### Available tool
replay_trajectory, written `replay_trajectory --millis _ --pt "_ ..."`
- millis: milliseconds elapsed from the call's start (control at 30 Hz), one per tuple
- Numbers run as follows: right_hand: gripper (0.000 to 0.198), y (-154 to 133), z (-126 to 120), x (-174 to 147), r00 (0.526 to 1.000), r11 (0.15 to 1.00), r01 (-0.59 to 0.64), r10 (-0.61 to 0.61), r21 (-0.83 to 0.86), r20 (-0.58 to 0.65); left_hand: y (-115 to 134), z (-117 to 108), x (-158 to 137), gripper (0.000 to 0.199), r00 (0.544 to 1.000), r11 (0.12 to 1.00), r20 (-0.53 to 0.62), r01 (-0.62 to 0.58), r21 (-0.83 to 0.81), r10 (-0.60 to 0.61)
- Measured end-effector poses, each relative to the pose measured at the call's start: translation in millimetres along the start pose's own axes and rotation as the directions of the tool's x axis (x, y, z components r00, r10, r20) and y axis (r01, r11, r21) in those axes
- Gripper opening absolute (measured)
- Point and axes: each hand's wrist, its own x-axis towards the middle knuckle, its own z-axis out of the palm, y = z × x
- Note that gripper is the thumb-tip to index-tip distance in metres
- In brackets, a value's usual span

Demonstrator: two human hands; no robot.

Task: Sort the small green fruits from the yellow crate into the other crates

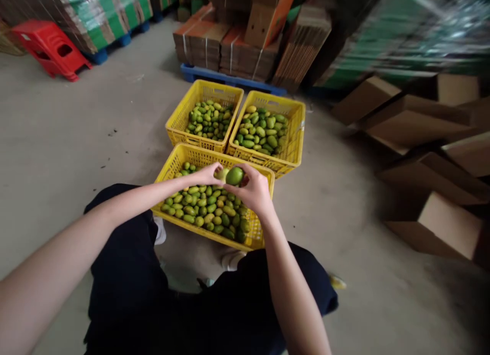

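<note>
My left hand (210, 175) is closed around a pale yellow-green mango (222, 174), partly covered by the fingers. Beside it, my right hand (255, 188) grips a darker green mango (234, 176) between thumb and fingers. Both hands are close together above the near yellow crate (206, 236). Inside that crate lie many small mangoes (209, 209), mostly green with some yellowish ones. My wrists hide part of its far and right side.
Behind stand two more yellow crates, the left one (176, 121) and the right one (296, 135), both holding mangoes. Stacked flat cartons (202, 46) rest on a blue pallet (229, 79). Open cardboard boxes (417, 123) lie at right; a red stool (51, 46) stands far left.
</note>
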Motion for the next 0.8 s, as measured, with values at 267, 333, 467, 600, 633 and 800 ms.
replay_trajectory --millis 267,333,467,600,633,800 --pt "0.051 -7.1 0.6 -6.1 0.994 0.778 -0.066 0.108 0.625 -0.03 41.0 -22.9 -61.1 0.064 0.971 0.875 -0.231 -0.159 -0.457 0.056" --pt "0.052 -11.6 3.4 -10.3 0.995 0.734 -0.039 0.091 0.678 -0.041 41.2 -11.5 -72.1 0.065 0.97 0.861 -0.231 -0.18 -0.476 0.076" --pt "0.048 -12.7 8.6 -13.3 0.989 0.733 0.01 0.094 0.68 -0.116 55.8 -7.8 -79.5 0.061 0.949 0.893 -0.191 -0.303 -0.333 0.25" --pt "0.042 -9.7 8.8 -13.2 0.983 0.778 0.094 0.026 0.621 -0.181 66.8 -16.0 -79.9 0.055 0.896 0.883 -0.208 -0.43 -0.189 0.392" --pt "0.042 -9.6 8.5 -13.6 0.982 0.786 0.113 0.007 0.608 -0.191 67.1 -17.1 -79.3 0.055 0.887 0.876 -0.214 -0.447 -0.183 0.408" --pt "0.049 -14.8 8.3 -19.2 0.969 0.843 0.16 -0.036 0.513 -0.244 66.1 -18.0 -76.5 0.054 0.874 0.849 -0.207 -0.48 -0.219 0.441"
